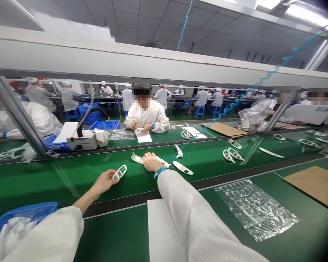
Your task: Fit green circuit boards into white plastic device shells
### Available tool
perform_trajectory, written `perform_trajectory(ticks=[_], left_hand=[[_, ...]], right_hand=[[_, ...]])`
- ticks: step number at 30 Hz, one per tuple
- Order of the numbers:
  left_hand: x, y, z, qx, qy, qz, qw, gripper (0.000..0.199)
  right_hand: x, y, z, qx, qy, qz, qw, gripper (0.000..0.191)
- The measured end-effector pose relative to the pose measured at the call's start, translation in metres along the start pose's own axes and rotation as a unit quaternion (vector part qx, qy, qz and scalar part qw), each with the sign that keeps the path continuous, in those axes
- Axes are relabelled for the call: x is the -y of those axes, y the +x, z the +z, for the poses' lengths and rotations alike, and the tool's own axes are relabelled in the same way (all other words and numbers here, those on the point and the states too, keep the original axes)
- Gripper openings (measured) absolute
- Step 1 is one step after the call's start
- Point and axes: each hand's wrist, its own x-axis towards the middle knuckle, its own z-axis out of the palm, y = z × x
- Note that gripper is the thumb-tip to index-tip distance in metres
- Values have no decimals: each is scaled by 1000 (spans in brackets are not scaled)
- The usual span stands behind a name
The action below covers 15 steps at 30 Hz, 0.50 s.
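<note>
Rows of workers (201, 97) in white coats and caps sit and stand along benches across the upper middle of the frame, under a grey panelled ceiling with a bright light (308, 16) at upper right. Just left of centre, our left hand (105, 181) grips a white oval shell (119, 173) between thumb and fingers, above the green belt (142, 182). We see its openings and green inside turned up towards us; its long axis slants from lower left to upper right, the far end pointing away from us.

Our right hand (151, 162), a blue wristband (159, 171) behind it, reaches down at centre with fingers bent over a white piece (136, 157) whose visible end points left; we cannot tell whether the fingers close on it. To its right we find a white oval cover (183, 167) slanting down to the right, and further right two shells (232, 154) lying side by side, slanted the same way.

Nearer us, a clear plastic sheet (258, 211) lies on the green bench at lower right, beside brown cardboard (314, 183). A blue tray (41, 208) occupies the lower left.
</note>
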Motion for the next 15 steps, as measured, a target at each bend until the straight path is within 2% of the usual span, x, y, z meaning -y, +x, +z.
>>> perform_trajectory(ticks=[4, 7, 11, 15], left_hand=[[0, -17, -5, 43, -15, 31, 998, 22], [2, -24, -5, 68, 16, 63, 996, 19], [10, -23, -4, 26, 98, 83, 991, 20], [18, -20, -5, -8, 158, 90, 983, 25]], right_hand=[[6, -4, -2, 32, 4, 10, 999, 29], [16, -3, -5, 40, 22, 39, 998, 28], [42, 10, -6, 14, 58, 77, 995, 33], [72, 29, -2, 7, 84, 79, 993, 32]])
